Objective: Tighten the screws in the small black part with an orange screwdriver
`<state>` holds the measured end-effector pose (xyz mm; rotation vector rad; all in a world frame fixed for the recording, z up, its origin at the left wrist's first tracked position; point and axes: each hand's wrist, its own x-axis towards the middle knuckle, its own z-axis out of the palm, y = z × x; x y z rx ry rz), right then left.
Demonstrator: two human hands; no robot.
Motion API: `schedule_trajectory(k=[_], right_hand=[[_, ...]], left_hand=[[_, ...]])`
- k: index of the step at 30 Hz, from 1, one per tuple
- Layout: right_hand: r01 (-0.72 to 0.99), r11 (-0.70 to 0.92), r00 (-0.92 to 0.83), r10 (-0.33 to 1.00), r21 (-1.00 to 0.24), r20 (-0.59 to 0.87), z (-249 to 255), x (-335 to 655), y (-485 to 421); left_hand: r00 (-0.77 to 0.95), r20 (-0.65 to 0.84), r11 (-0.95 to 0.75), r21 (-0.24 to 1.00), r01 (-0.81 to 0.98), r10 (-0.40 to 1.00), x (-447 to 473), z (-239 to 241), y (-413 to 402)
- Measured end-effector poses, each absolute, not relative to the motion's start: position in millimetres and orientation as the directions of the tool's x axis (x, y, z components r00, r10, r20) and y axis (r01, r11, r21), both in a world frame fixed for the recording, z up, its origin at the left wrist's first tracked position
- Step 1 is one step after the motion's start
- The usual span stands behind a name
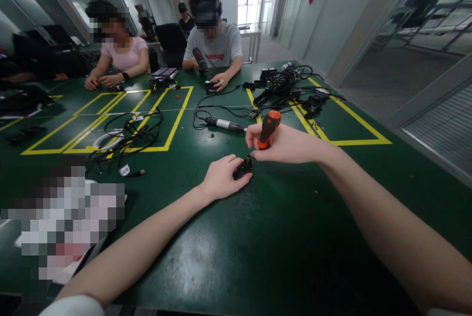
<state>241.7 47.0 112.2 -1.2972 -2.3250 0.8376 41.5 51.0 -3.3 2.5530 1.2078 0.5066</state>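
Observation:
My left hand (221, 177) is closed around a small black part (241, 171) on the green table, thumb on the near side and fingers on the far side. A short metallic piece (248, 158) sticks up from that part. In my right hand (291, 144) is a screwdriver (272, 125) with an orange and black handle, tilted, its butt end upward. The fingers wrap the lower handle just above and right of the black part. I cannot make out the screwdriver's tip or whether it touches the part.
Beyond my hands lies a black and silver corded pen-shaped tool (224, 124). Tangled black cables (285, 82) lie at the back right, more cables (136, 131) at left. Yellow tape (354, 142) marks the table (295, 237). Across it, one person holds a power drill (200, 59); another sits further left.

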Motion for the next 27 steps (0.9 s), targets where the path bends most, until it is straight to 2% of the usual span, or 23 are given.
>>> schedule_trajectory(k=[5, 27], right_hand=[[0.674, 0.398, -0.499, 0.867, -0.622, 0.014, 111.4, 241.8, 46.3], [0.629, 0.357, -0.497, 0.868, -0.690, -0.003, 112.9, 243.1, 46.2]], left_hand=[[0.595, 0.185, -0.615, 0.378, 0.692, 0.782, 41.3, -3.5, 51.3], [0.591, 0.182, -0.610, 0.382, 0.694, 0.786, 42.3, -3.5, 51.7]])
